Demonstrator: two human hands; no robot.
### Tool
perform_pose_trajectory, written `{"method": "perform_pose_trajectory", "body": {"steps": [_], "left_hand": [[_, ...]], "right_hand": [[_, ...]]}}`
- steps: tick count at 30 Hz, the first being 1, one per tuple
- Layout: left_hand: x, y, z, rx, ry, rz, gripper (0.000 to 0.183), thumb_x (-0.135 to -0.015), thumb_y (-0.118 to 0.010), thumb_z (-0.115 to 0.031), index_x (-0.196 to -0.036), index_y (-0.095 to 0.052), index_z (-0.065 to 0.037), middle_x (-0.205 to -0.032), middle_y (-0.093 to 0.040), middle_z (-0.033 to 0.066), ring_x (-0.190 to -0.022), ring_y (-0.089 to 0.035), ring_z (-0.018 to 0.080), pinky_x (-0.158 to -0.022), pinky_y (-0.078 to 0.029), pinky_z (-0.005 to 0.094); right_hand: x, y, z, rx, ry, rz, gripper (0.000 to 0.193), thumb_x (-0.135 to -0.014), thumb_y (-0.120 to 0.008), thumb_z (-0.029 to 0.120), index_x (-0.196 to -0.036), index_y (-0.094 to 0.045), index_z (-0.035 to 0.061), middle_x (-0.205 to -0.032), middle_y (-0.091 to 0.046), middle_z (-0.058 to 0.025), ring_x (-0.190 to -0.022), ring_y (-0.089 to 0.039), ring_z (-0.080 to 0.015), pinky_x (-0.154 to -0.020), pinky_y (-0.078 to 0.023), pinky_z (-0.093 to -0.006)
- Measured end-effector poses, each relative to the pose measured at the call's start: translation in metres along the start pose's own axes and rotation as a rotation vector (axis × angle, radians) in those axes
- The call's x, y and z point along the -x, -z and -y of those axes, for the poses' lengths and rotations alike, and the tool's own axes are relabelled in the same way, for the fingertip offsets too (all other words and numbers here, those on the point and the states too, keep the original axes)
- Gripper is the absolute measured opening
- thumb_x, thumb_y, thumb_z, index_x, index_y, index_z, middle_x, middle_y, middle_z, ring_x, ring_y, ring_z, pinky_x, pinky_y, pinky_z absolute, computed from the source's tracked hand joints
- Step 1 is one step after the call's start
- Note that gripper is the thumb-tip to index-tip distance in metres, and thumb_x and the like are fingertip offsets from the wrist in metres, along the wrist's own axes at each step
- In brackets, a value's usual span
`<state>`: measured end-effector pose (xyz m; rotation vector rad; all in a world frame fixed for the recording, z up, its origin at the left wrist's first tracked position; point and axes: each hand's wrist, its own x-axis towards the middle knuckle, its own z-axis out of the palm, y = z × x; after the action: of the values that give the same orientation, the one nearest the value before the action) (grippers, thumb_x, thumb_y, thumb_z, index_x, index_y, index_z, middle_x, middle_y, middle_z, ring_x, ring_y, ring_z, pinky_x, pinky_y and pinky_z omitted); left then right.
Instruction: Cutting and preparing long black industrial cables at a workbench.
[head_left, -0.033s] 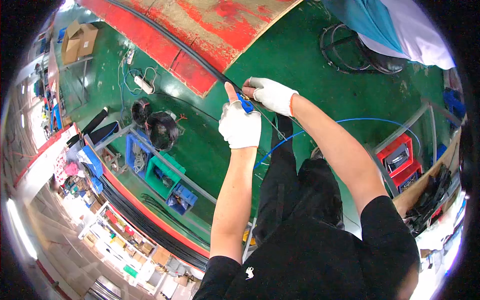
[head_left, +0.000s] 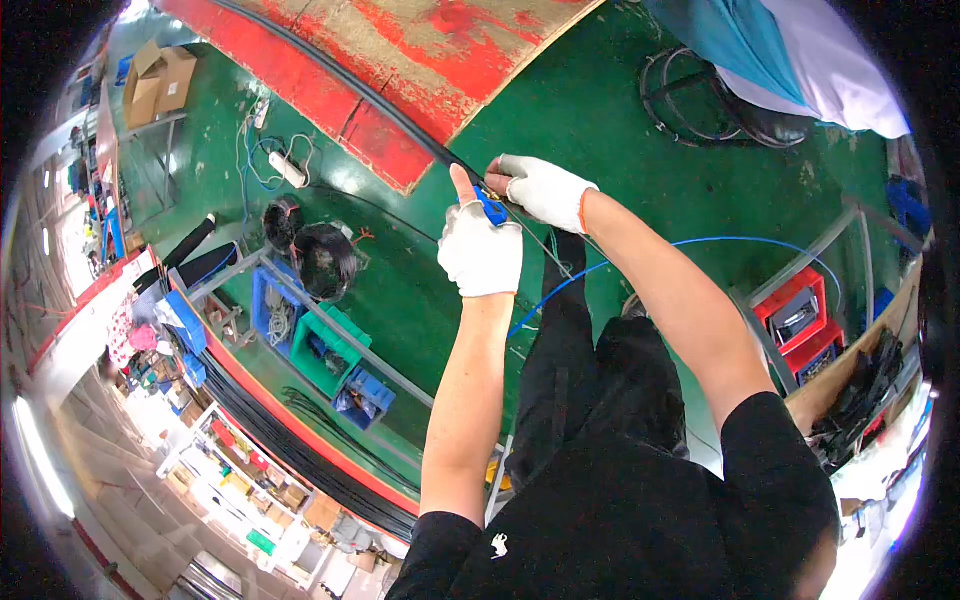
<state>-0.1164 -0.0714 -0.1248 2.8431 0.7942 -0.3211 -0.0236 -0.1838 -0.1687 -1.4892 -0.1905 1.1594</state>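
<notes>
My left hand (head_left: 480, 250), in a white glove with bare fingertips, is wrapped round a small blue tool (head_left: 491, 207) with a brass-coloured part. Its thumb points up along the end of a long black tube (head_left: 385, 108). Close beside it, my right hand (head_left: 545, 190), gloved the same way, has its fingers bent together at the tube's end. What they pinch is hidden. From between the hands a thin grey cable (head_left: 545, 246) hangs down towards my legs. A blue hose (head_left: 700, 239) curves off to the right; where it joins the tool cannot be seen.
The tube lies across a worn red board (head_left: 330, 85). Coils of black cable (head_left: 325, 262), blue and green bins (head_left: 325, 345) and a metal frame stand left. Red bins (head_left: 800, 315) are at right. A power strip (head_left: 287, 169) lies on the green floor; a ringed stand (head_left: 690, 95) is far right.
</notes>
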Motion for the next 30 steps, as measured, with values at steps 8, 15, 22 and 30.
{"method": "perform_pose_trajectory", "body": {"steps": [8,15,22,30], "left_hand": [[0.003,0.009,-0.007,0.019,0.024,0.031,0.098,-0.081,-0.075,-0.025,-0.167,-0.029,-0.015,-0.106,-0.072,0.0214,-0.095,-0.073,0.0407,-0.087,-0.058,0.0487],[0.002,0.002,0.001,0.003,-0.009,-0.017,0.100,-0.081,-0.081,-0.028,-0.167,-0.031,-0.012,-0.102,-0.073,0.0214,-0.091,-0.074,0.0399,-0.082,-0.059,0.0482],[0.002,-0.003,0.007,0.079,-0.066,-0.097,0.096,-0.082,-0.081,-0.027,-0.165,-0.035,-0.011,-0.097,-0.074,0.0224,-0.087,-0.074,0.0403,-0.080,-0.058,0.0479],[0.001,-0.002,0.009,0.082,-0.057,-0.068,0.087,-0.087,-0.076,-0.028,-0.163,-0.038,-0.009,-0.098,-0.073,0.0200,-0.087,-0.074,0.0392,-0.077,-0.060,0.0480]], "right_hand": [[0.018,0.003,-0.009,-0.219,-0.086,0.036,0.029,-0.108,-0.057,0.028,-0.119,-0.062,0.0024,-0.091,-0.060,-0.0019,-0.070,-0.049,-0.0098,-0.061,-0.040,-0.0293],[0.028,0.010,-0.014,-0.304,-0.118,0.104,0.023,-0.106,-0.063,0.024,-0.113,-0.062,0.0022,-0.081,-0.058,-0.0004,-0.056,-0.041,-0.0071,-0.049,-0.031,-0.0270],[0.019,0.017,-0.024,-0.472,-0.142,0.185,0.023,-0.106,-0.064,0.026,-0.106,-0.065,0.0029,-0.075,-0.055,0.0017,-0.052,-0.037,-0.0071,-0.047,-0.027,-0.0281],[0.028,0.007,-0.001,-0.337,-0.124,0.109,0.025,-0.106,-0.064,0.031,-0.110,-0.065,0.0058,-0.076,-0.053,0.0047,-0.054,-0.038,-0.0060,-0.048,-0.027,-0.0279]]}}
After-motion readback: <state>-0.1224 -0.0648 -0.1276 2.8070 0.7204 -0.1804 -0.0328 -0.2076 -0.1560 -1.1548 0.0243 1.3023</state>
